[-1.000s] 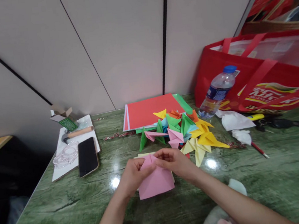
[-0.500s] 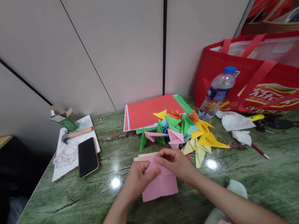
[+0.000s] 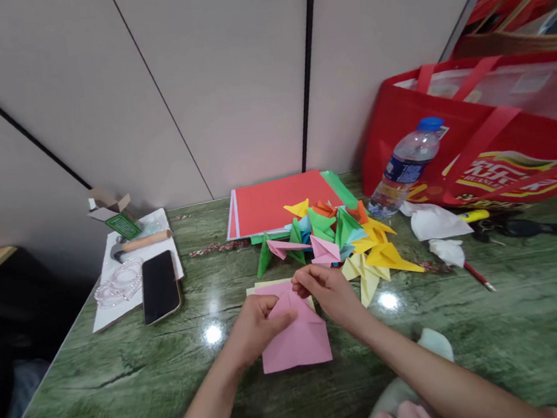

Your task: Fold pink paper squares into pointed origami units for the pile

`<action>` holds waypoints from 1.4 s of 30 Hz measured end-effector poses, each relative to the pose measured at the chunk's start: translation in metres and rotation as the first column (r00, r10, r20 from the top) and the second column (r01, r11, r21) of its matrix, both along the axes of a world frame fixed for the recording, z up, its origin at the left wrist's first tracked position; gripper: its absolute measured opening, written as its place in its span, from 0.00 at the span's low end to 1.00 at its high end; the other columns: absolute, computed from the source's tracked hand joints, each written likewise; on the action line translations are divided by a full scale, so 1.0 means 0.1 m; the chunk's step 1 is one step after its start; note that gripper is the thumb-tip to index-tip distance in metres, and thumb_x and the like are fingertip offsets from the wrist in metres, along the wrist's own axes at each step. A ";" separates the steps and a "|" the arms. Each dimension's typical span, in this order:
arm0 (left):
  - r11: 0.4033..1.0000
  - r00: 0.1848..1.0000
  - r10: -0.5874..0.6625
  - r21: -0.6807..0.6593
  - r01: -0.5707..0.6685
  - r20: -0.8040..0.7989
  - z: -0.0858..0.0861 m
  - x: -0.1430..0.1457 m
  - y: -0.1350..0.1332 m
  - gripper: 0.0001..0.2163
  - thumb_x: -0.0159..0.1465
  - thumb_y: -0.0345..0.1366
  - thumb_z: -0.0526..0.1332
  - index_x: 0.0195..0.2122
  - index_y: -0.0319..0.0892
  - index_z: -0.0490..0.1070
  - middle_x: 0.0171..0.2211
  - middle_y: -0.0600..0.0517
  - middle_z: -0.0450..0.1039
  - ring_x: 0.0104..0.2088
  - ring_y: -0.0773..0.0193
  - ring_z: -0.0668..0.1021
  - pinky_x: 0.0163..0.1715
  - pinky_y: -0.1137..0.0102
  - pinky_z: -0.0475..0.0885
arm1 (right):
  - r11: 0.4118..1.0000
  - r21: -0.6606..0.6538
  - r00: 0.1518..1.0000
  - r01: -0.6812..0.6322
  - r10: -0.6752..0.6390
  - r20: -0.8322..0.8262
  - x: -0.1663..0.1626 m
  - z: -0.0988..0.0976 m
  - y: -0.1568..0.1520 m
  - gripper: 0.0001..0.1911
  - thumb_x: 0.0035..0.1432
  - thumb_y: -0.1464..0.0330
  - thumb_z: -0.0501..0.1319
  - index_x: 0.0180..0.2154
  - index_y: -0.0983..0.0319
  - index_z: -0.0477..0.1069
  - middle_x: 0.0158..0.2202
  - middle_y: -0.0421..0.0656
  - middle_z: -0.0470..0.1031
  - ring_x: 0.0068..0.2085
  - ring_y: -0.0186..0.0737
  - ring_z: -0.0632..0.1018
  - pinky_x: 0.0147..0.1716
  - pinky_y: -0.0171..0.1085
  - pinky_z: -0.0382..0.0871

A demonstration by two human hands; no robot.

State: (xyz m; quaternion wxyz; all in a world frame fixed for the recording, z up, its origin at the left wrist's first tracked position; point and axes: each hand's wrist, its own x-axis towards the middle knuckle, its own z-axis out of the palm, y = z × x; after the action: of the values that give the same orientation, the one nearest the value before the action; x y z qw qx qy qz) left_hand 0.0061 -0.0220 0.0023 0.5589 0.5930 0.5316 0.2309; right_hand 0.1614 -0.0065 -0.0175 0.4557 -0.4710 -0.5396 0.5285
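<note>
A pink sheet of paper [image 3: 295, 349] lies on the table in front of me, with its top right corner folded down along a slanting edge. Pale yellow paper [image 3: 251, 291] shows from under its top side. My left hand [image 3: 258, 327] is closed on the pink paper's left side, thumb lying across the top. Close by, my right hand [image 3: 329, 294] is closed with its fingertips pinched at the paper's upper edge; what sits between them is hidden. Folded paper shapes [image 3: 326, 249] in pink, green, yellow and orange lie heaped just beyond.
Coloured sheets [image 3: 282, 202] are stacked behind the heap. At left, a white board [image 3: 105, 316] carries a hammer [image 3: 146, 243], beads [image 3: 121, 284], a small box [image 3: 121, 220] and a phone [image 3: 160, 287]. At right are a water bottle [image 3: 407, 167], red bag [image 3: 502, 143], tissues [image 3: 438, 224] and a red pen [image 3: 478, 277].
My right hand has lifted slightly up and right from the pink paper's middle, uncovering its slanting folded edge. The left hand keeps its hold on the paper. The camera view has shifted slightly.
</note>
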 end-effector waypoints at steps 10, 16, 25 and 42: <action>0.999 0.998 -0.003 0.033 0.005 -0.067 -0.04 -0.01 0.02 0.17 0.52 0.44 0.59 0.15 0.40 0.56 0.16 0.59 0.48 0.18 0.73 0.53 0.17 0.75 0.44 | 0.992 0.071 0.983 -0.105 0.093 0.157 -0.03 0.01 -0.05 0.10 0.50 0.65 0.58 0.22 0.63 0.68 0.21 0.39 0.69 0.24 0.34 0.69 0.24 0.32 0.62; 0.999 0.999 -0.002 0.041 0.004 -0.032 -0.04 -0.01 0.02 0.18 0.52 0.45 0.59 0.15 0.40 0.54 0.16 0.59 0.47 0.18 0.74 0.52 0.16 0.75 0.45 | 0.992 0.101 0.985 -0.078 0.061 0.161 -0.04 0.01 -0.04 0.10 0.50 0.67 0.57 0.20 0.63 0.65 0.20 0.38 0.68 0.24 0.33 0.68 0.23 0.31 0.61; 0.999 0.997 -0.003 -0.049 0.007 0.080 -0.06 0.02 0.01 0.18 0.50 0.43 0.61 0.15 0.40 0.54 0.16 0.60 0.49 0.17 0.75 0.53 0.15 0.77 0.46 | 0.950 0.304 0.962 -0.064 -0.022 0.272 -0.05 0.00 -0.05 0.10 0.51 0.72 0.54 0.19 0.62 0.62 0.20 0.37 0.63 0.25 0.32 0.65 0.25 0.32 0.57; 0.990 0.988 0.135 -0.062 -0.130 0.078 -0.05 -0.04 0.04 0.16 0.49 0.44 0.63 0.16 0.37 0.63 0.15 0.58 0.57 0.16 0.75 0.58 0.14 0.78 0.49 | 0.973 -0.110 0.979 -0.205 0.206 -0.004 0.05 0.00 0.05 0.10 0.45 0.63 0.63 0.24 0.64 0.69 0.23 0.38 0.69 0.25 0.31 0.67 0.26 0.32 0.60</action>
State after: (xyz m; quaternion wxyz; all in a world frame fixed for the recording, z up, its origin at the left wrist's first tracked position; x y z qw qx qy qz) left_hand 0.0020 -0.0176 -0.0030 0.5803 0.5302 0.5530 0.2763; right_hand 0.1666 -0.0011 -0.0178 0.3700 -0.4388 -0.5573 0.6000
